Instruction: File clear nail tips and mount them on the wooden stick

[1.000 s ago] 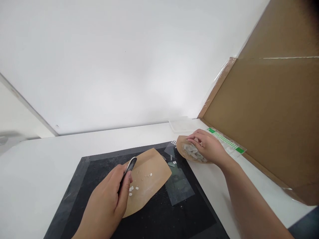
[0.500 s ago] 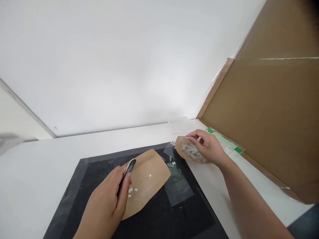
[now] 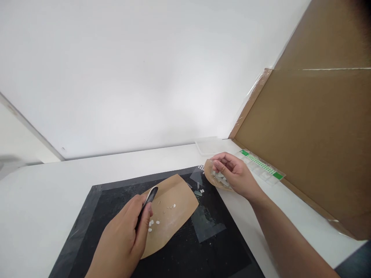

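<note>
My left hand [image 3: 124, 235] is closed around a black tool [image 3: 150, 197] with a pale edge, above a brown paper sheet [image 3: 176, 200]. Small white pieces [image 3: 158, 222] lie scattered on that sheet, which rests on a black mat [image 3: 116, 197]. At the right, my right hand [image 3: 233, 172] is over a smaller brown paper [image 3: 209, 172] heaped with translucent pale strips [image 3: 220, 179]. Its thumb and fingers are pinched together; whatever is between them is too small to make out.
Clear film pieces [image 3: 207, 222] and small white bits [image 3: 202, 191] lie on the mat's right part. Behind stands a clear tray [image 3: 210, 146]. A green-and-white strip [image 3: 261, 164] lies beside the cardboard [image 3: 304, 146] at right. A white wall [image 3: 130, 77] rises behind.
My right hand has shifted slightly left and down over the small paper, covering more of the strips. My left hand with the black tool has barely moved.
</note>
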A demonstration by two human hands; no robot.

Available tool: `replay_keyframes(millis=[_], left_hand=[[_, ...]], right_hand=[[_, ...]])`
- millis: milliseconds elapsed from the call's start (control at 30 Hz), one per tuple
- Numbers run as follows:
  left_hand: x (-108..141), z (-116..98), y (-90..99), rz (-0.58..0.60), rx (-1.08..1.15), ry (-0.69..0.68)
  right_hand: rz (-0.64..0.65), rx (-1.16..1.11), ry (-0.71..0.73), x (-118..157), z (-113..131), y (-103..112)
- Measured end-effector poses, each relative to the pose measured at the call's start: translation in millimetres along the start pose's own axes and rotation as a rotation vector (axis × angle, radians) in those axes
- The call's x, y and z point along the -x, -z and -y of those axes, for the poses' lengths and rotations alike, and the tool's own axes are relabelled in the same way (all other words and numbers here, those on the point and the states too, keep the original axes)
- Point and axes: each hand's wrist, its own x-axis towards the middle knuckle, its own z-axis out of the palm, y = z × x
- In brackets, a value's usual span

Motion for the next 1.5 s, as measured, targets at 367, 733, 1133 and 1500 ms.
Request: replay_keyframes(millis=[367,733,1133,1500], left_hand=[[-1.4,-2.3,-0.3,0.049,0.067,0.029],[0.7,-4.8,-1.9,0.096,0.129,0.077],[4.2,-10.4,-9.2,0.154,0.237,0.054],[4.4,-17.9,-8.4,0.334,0.428,0.158]], right_hand=[[0.013,-0.11,-0.029,1.9,1.0,-14.1],[0.295,-0.225,-0.034,19.7,6.6,-45.1],[0.196,0.092,0.437,45.5,23.9,-94.7],[0.038,0.274,0.618,49.0,17.3,-111.7]])
